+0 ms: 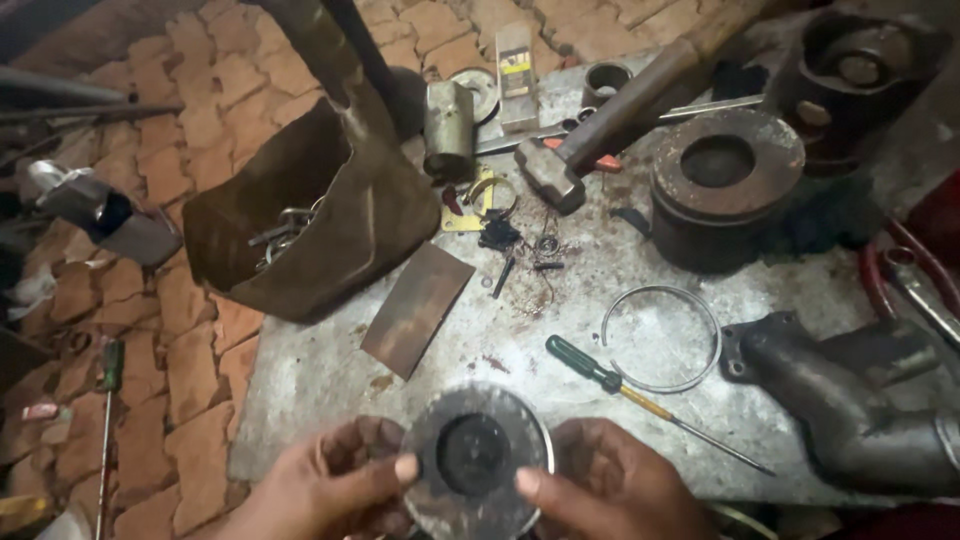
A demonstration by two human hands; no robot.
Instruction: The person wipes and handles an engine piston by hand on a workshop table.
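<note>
Both grips closed on round metal disc [476, 460]; left hand [335, 490], right hand [610, 490]; leather bag [310, 215] holds metal tools.

Bare bench [320, 370] ahead of hands, screwdriver [640, 395], wire ring [660, 338], seemingly flat plate [417, 308] beyond

Grey metal tabletop [330, 370]: brown bag [310, 220] at left edge, hammer [600, 130] and piston [720, 185] toward far edge, green-handled screwdriver [640, 395] and wire ring [662, 338] mid-tabletop, cast pipe [850, 400] at right edge.

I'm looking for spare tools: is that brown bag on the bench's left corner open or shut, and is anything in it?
Open. The brown bag's mouth gapes, showing metal tools lying inside; which tools, cannot tell.
</note>
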